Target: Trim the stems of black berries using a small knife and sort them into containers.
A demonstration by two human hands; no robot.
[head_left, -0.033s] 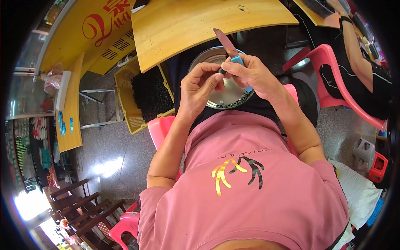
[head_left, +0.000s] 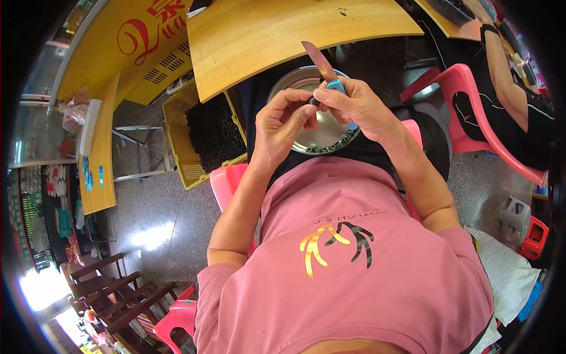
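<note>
Holding a blue-handled knife above the metal bowl, the right hand grips it firmly. The left hand pinches a small dark piece beside the blade. Cutting this piece seems in hand; next, steady fingers are needed.

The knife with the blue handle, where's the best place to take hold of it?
Grip the knife by its blue handle, coming from the lower end near the right hand; the bare blade points up and away toward the wooden table.

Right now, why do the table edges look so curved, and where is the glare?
Head view: the fisheye lens bows the yellow wooden tabletop toward a black rim; glare burns out the lower left doorway and glints off the grey floor; the hands and blue-handled knife stay sharp.
</note>
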